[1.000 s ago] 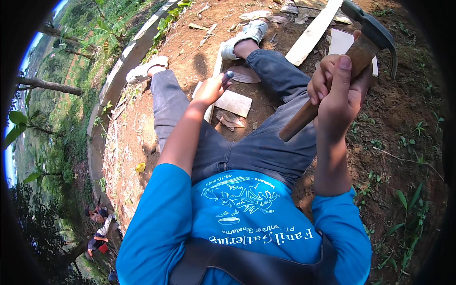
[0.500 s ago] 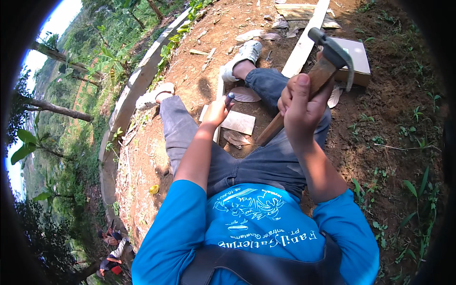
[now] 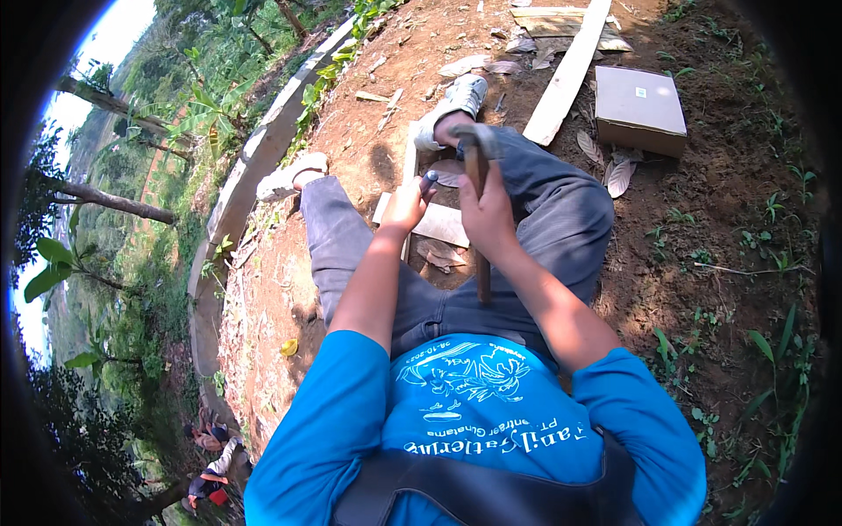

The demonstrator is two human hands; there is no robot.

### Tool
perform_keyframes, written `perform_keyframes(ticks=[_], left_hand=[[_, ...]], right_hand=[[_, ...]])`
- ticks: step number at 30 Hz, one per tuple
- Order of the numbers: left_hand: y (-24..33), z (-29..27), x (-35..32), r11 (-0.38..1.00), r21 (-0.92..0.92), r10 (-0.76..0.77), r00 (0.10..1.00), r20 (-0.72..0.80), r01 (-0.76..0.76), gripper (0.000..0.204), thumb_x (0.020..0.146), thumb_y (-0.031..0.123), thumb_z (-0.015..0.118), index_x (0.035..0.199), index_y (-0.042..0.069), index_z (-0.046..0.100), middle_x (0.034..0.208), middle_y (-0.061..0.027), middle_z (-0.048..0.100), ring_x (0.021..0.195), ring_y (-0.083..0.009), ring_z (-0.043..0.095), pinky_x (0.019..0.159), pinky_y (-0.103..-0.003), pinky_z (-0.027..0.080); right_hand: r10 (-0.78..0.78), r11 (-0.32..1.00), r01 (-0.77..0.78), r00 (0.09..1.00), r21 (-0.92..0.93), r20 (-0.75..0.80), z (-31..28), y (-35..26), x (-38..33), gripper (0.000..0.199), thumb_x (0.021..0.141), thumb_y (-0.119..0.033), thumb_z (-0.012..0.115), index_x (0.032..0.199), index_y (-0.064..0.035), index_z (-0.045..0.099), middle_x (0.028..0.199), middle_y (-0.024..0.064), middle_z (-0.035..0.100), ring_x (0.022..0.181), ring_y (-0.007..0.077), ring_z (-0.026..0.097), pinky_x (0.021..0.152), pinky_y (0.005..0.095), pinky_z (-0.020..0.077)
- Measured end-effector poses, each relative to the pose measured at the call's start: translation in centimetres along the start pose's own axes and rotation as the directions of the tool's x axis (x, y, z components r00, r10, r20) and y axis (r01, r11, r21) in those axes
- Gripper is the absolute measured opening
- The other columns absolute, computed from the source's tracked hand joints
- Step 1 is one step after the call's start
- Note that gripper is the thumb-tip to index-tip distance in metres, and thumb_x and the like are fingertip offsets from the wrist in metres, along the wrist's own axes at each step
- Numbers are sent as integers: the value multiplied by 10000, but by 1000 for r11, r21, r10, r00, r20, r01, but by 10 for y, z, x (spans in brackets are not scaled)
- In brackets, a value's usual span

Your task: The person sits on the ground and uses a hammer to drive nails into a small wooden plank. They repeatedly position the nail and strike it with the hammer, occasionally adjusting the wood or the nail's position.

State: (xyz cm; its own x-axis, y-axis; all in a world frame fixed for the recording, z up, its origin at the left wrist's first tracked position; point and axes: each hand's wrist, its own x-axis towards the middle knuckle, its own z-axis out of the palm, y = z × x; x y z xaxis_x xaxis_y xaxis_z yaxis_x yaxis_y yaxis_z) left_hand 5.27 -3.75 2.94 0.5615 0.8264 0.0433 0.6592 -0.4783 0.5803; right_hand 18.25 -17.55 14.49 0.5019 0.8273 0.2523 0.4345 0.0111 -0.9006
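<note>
My right hand [image 3: 489,217] is closed round the wooden handle of a claw hammer [image 3: 482,279]. The hammer stands nearly in line with my view, its metal head blurred by motion in front of my right shin. To its left, my left hand [image 3: 405,207] grips a short dark rod with a rounded end [image 3: 428,181]; the fist hides its lower part. Below that fist lies a short pale board [image 3: 445,226], crossing a narrow wooden strip [image 3: 410,162] on the ground between my legs.
A cardboard box [image 3: 640,110] sits on the soil at the right, beside a long pale plank [image 3: 566,79]. More boards [image 3: 561,22] lie farther off. A concrete edge [image 3: 254,149] curves along the left, with plants beyond. Two people [image 3: 210,465] are at the lower left.
My right hand has swung the hammer down and left from beside the box, bringing it close to the rod. My left hand keeps its hold and has barely moved.
</note>
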Motion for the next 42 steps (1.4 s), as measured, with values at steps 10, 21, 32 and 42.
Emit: perform_keyframes(ticks=[10, 21, 32, 42], left_hand=[[-22, -5, -20, 999, 46, 5, 1000, -30, -4, 299, 952, 337, 634, 1009, 51, 570, 943, -258, 668, 921, -460, 639, 780, -544, 499], [-29, 0, -15, 1000, -3, 8, 998, -61, -8, 269, 940, 303, 640, 990, 48, 569, 885, -264, 667, 876, -474, 641, 748, -552, 509], [-80, -8, -19, 871, -492, -125, 974, -190, 16, 189, 950, 200, 649, 952, 11, 637, 800, -95, 728, 767, -187, 706, 719, -338, 537], [-102, -13, -24, 691, -707, -262, 964, -50, 151, 130, 996, 132, 587, 1054, 18, 569, 971, -98, 709, 956, -168, 679, 863, -319, 537]], right_hand=[[-58, 716, 128, 991, 686, -124, -57, -113, 26, 401, 1055, -214, 481, 1419, -73, 387, 724, -43, 425, 490, 7, 352, 404, 181, 304], [80, 794, -150, 986, 589, 145, -73, -101, 43, 358, 1030, -241, 545, 1341, -72, 490, 721, -45, 418, 514, 12, 366, 441, 186, 332], [367, 900, -331, 926, 284, -83, -199, 30, 69, 352, 1004, -233, 577, 1317, -80, 530, 763, -44, 459, 567, 31, 427, 470, 192, 359], [656, 754, -645, 751, -124, 80, -219, 239, 39, 420, 966, -177, 627, 1356, -31, 570, 1187, 105, 672, 1007, 156, 644, 847, 281, 519]])
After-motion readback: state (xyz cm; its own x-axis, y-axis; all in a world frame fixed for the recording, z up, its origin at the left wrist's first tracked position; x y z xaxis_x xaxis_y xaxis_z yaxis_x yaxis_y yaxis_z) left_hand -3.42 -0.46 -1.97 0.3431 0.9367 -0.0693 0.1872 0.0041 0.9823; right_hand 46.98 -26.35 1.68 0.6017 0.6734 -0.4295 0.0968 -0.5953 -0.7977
